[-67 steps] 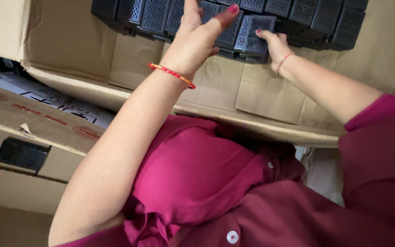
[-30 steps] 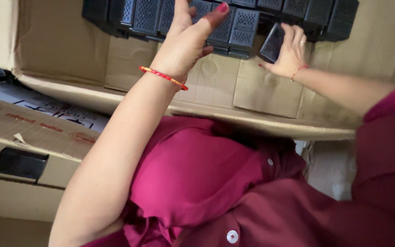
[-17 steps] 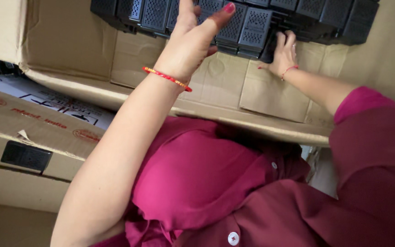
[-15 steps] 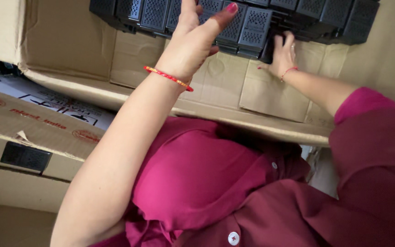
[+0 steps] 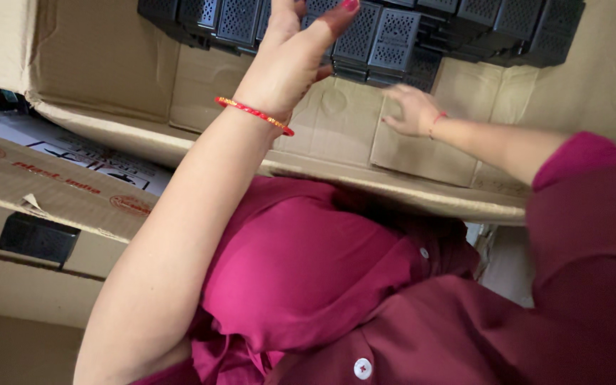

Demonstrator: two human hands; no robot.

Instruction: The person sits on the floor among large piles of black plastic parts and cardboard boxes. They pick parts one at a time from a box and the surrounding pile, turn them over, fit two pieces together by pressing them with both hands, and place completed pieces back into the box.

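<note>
Head view: left hand (image 5: 290,60), red bracelet (image 5: 254,114) at the wrist, is resting open with fingers spread on the row of black perforated parts (image 5: 379,32) lying in the open cardboard box (image 5: 101,64). Right hand (image 5: 411,110) is hovering open just below the row, gripping nothing. A magenta shirt (image 5: 308,271) is filling the foreground.

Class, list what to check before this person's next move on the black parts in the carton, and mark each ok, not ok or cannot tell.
1. Left hand resting on the black parts: ok.
2. Right hand holding a part: not ok, it lies empty on the carton floor.
3. Parts stacked in a tidy row: ok.
4. Row's far end in view: cannot tell, cut off by the frame.
5. Carton flaps open: ok.
</note>
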